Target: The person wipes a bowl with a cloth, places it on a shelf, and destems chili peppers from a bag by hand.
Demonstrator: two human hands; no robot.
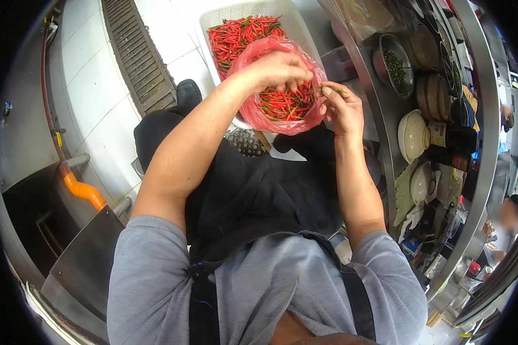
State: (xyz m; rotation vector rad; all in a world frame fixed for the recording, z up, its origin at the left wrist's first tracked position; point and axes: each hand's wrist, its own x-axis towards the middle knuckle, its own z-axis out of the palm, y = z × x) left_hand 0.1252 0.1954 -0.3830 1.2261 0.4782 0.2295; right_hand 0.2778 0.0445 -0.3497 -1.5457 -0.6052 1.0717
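Observation:
Above an open pink plastic bag [253, 118] my left hand [279, 70] has its fingers curled downward. Whatever it may hold is hidden behind the fingers. At the bag's right rim my right hand [342, 109] pinches a chili pepper [334, 89] between thumb and forefinger; a thin greenish length of it shows. Many red chilies with green stems [285, 105] lie inside the bag. The bag rests on the near part of a white perforated basket [299, 29], where more loose red chilies [242, 37] fill the far side.
A metal shelf [380, 123] on the right carries bowls [411, 136] and a metal bowl of chopped greens [394, 69]. A floor drain grate [138, 54] runs along the left. An orange pipe [83, 190] stands lower left. Other people appear at the far right.

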